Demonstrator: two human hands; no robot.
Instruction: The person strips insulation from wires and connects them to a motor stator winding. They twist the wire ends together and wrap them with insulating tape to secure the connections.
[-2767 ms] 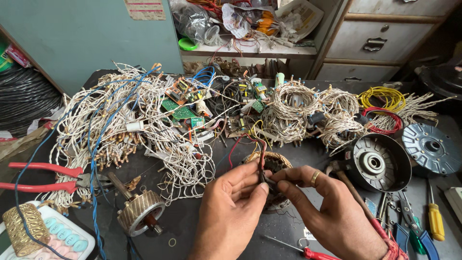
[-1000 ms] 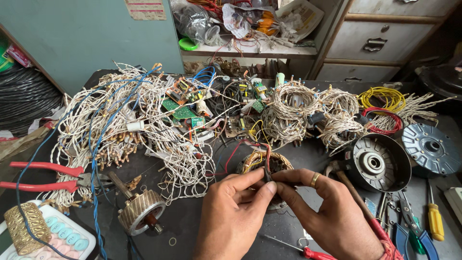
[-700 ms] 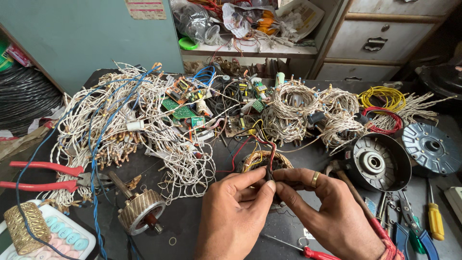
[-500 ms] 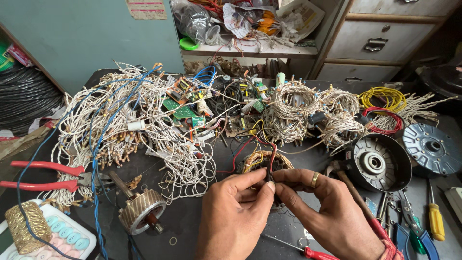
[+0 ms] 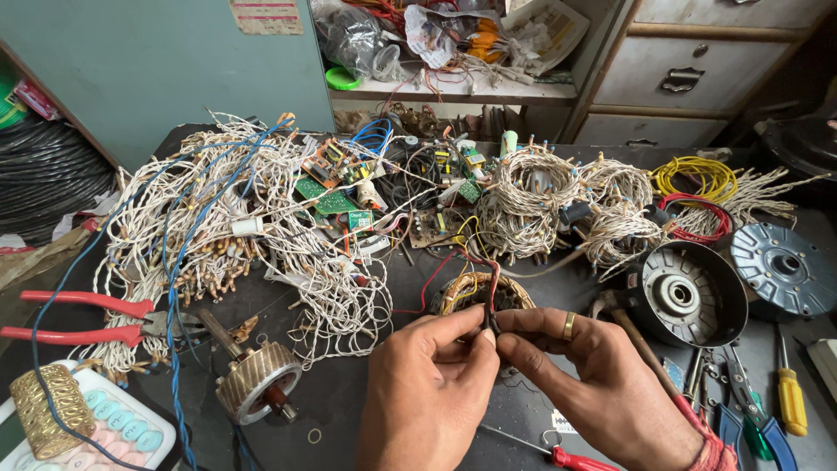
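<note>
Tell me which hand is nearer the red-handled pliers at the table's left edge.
Left. The left hand sits right of the red-handled pliers, beyond the ribbed metal rotor; the right hand lies farther right.

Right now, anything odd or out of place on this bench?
Mostly clutter: tangled white wires sprawl over circuit boards. A rotor lies tipped beside red pliers. Both hands, left and right, pinch leads from a coil; no damage visible.
</note>
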